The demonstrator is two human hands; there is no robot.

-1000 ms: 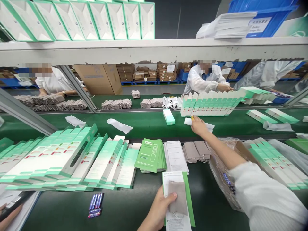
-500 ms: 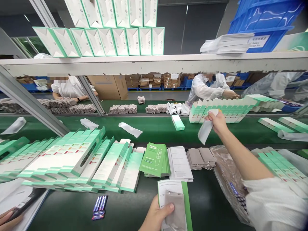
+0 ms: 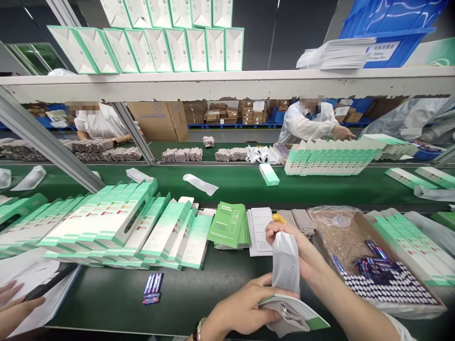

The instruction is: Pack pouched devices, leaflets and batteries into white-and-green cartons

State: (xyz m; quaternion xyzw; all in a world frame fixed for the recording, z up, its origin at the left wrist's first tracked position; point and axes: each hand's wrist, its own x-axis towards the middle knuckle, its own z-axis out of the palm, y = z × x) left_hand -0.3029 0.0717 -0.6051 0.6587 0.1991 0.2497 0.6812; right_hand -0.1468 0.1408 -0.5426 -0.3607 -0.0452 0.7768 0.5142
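The right hand (image 3: 289, 237) has come back from the green belt (image 3: 320, 189) with a white pouch (image 3: 285, 263), pinched at its top, just above the leaflet bundle (image 3: 293, 315) clamped in the left hand (image 3: 245, 308). The pouch seemingly joins that bundle. The bundle's grey cloth is largely hidden.

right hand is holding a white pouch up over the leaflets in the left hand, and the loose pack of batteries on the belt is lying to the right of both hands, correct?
Not quite. The head view shows the loose pack of batteries lying left of both hands, not right. The rest holds: the right hand holds the white pouch above the leaflets in the left hand.
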